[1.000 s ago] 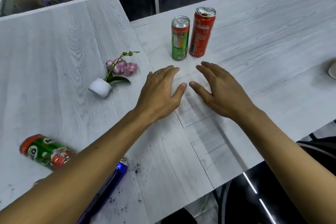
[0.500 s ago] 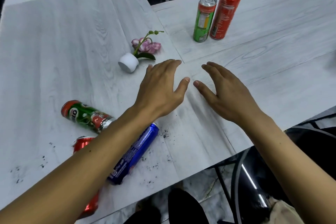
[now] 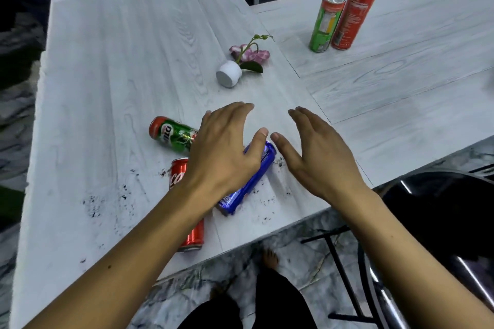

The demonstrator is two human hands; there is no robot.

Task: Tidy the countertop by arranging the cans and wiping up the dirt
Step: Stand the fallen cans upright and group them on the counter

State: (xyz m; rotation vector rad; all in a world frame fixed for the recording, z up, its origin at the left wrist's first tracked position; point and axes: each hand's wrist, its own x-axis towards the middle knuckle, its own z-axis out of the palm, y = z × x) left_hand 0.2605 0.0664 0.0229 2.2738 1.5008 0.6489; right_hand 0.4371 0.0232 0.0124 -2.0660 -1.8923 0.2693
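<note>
My left hand (image 3: 223, 160) hangs right over the blue can (image 3: 251, 181), fingers (image 3: 238, 112) spread and lightly curled, nothing gripped; thumb tip sits at the can's far end, can't tell if it's touching. Right hand (image 3: 318, 157) is just beside that same end, fingers loose and apart, also empty. Left is the nearer one, I'd say, since the can runs under its palm.

Blue can lies on its side, long axis diagonal: near end toward me and left, far end away and right, pointing between my two thumbs. So the grab prob. wants fingers across the barrel, not along it. Smooth glossy metal, round, likely to roll.

Just left: red cola can (image 3: 187, 208) on its side, partly under my wrist, and the green can (image 3: 172, 135), also down, shiny w/ red end. Dark crumbly dirt specks (image 3: 92, 204) scattered on the desk (image 3: 120, 61) around all three; desk is pale matte woodgrain.

Further out: tipped white pot w/ pink flower (image 3: 240, 64). Far right, two tall slim cans upright, green one (image 3: 326, 21) touching or nearly touching the red one (image 3: 352, 16). Those look already arranged; three lying cans + wiping not yet done.
</note>
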